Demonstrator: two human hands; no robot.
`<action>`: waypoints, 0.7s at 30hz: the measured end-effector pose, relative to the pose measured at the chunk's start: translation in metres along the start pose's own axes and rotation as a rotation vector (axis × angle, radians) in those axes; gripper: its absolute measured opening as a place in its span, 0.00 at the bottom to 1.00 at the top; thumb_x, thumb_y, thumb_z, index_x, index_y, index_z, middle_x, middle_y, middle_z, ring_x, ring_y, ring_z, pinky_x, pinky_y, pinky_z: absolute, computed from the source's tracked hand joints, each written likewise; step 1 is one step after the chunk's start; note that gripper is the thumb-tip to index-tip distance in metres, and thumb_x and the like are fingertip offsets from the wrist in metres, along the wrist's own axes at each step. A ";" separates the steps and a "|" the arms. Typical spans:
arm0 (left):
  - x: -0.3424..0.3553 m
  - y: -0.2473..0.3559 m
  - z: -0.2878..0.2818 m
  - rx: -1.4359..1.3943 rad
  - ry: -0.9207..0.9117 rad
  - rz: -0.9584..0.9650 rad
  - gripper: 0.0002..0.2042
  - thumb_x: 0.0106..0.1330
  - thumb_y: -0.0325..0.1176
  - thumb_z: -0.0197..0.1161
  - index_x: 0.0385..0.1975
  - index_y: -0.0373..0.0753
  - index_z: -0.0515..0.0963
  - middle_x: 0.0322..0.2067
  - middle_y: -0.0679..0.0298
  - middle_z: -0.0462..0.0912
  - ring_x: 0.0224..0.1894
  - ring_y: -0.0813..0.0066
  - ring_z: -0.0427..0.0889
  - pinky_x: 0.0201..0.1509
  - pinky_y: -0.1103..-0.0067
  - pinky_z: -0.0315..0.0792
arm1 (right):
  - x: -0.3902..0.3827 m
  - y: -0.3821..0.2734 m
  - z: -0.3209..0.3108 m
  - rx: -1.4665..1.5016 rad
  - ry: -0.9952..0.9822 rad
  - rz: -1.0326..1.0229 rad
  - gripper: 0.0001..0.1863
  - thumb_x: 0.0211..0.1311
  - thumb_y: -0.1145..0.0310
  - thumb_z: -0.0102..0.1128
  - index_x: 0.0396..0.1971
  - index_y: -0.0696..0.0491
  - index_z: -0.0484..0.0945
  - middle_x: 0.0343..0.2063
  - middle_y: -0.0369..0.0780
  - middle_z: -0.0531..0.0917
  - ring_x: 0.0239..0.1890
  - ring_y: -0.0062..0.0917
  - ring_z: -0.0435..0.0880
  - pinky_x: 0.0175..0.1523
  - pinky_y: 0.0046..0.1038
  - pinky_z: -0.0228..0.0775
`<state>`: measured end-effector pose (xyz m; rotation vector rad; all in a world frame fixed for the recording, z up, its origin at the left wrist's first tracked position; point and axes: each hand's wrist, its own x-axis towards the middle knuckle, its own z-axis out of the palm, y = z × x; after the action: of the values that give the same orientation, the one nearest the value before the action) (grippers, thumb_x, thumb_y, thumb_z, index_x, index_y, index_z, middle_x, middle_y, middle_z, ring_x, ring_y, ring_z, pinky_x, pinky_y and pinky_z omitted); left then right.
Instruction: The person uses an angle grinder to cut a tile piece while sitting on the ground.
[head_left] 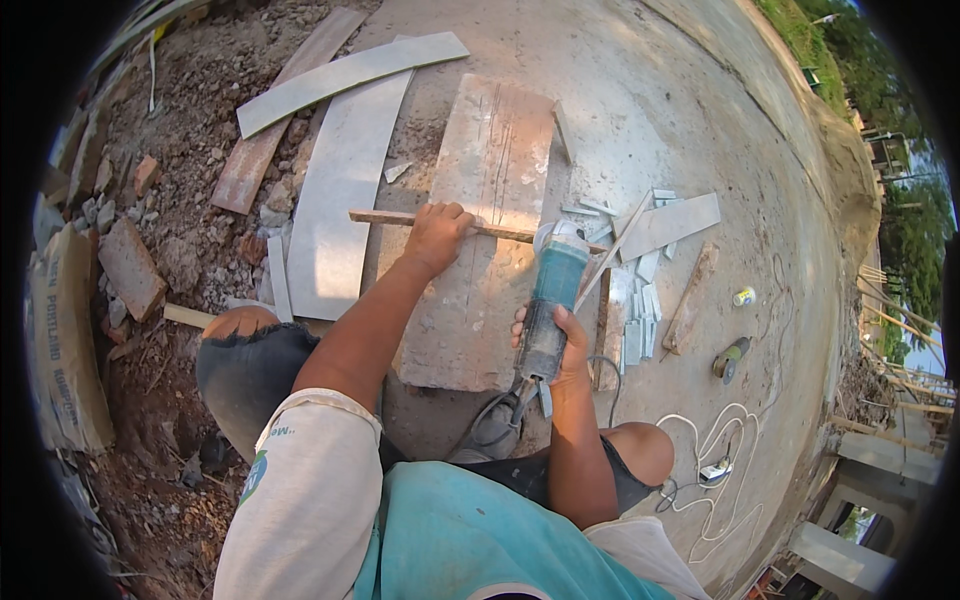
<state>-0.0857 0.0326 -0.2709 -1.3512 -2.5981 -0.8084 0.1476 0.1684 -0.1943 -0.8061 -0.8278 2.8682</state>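
Observation:
My left hand (pixel 440 235) grips a long narrow brown strip (pixel 385 217), pressing it on a pinkish, dusty board (pixel 468 330) that lies flat in front of me. In my right hand (pixel 555 345) is a teal angle grinder (pixel 562 275); its disc sits at the strip's right part, and whether it touches is unclear. A power cord hangs from the grinder's rear end. Beside the board's right edge lie a long pale strip (pixel 615 250), a grey tile piece (pixel 680 225) and several small cut pale pieces (pixel 645 320).
Large pale planks (pixel 335 200) lie left of the board, next to rubble (pixel 240 160) and a paper sack (pixel 70 340). To the right are another grinder (pixel 730 360), a small can (pixel 743 297), coiled cords and a power strip (pixel 715 470). A concrete structure (pixel 840 555) stands at far right.

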 end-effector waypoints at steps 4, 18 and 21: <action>0.000 0.001 -0.001 -0.001 0.029 0.011 0.05 0.60 0.32 0.62 0.35 0.45 0.79 0.34 0.66 0.78 0.42 0.65 0.77 0.49 0.69 0.65 | -0.001 0.001 0.001 -0.008 0.000 -0.004 0.30 0.58 0.55 0.62 0.48 0.67 0.71 0.36 0.51 0.81 0.36 0.38 0.85 0.40 0.37 0.84; -0.001 0.003 -0.001 -0.012 0.070 0.029 0.05 0.59 0.30 0.61 0.34 0.46 0.79 0.33 0.66 0.76 0.41 0.66 0.77 0.48 0.70 0.65 | 0.001 0.007 0.006 0.023 -0.050 0.092 0.27 0.60 0.58 0.60 0.48 0.66 0.70 0.37 0.52 0.81 0.36 0.37 0.86 0.40 0.35 0.85; -0.001 0.002 0.000 -0.023 0.086 0.038 0.05 0.59 0.29 0.61 0.34 0.46 0.79 0.32 0.66 0.76 0.41 0.66 0.77 0.47 0.71 0.65 | 0.001 0.007 0.005 0.026 -0.051 0.097 0.26 0.61 0.58 0.60 0.48 0.66 0.70 0.37 0.51 0.81 0.36 0.37 0.86 0.40 0.35 0.85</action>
<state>-0.0831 0.0326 -0.2702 -1.3367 -2.4974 -0.8739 0.1452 0.1597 -0.1947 -0.7946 -0.7750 2.9897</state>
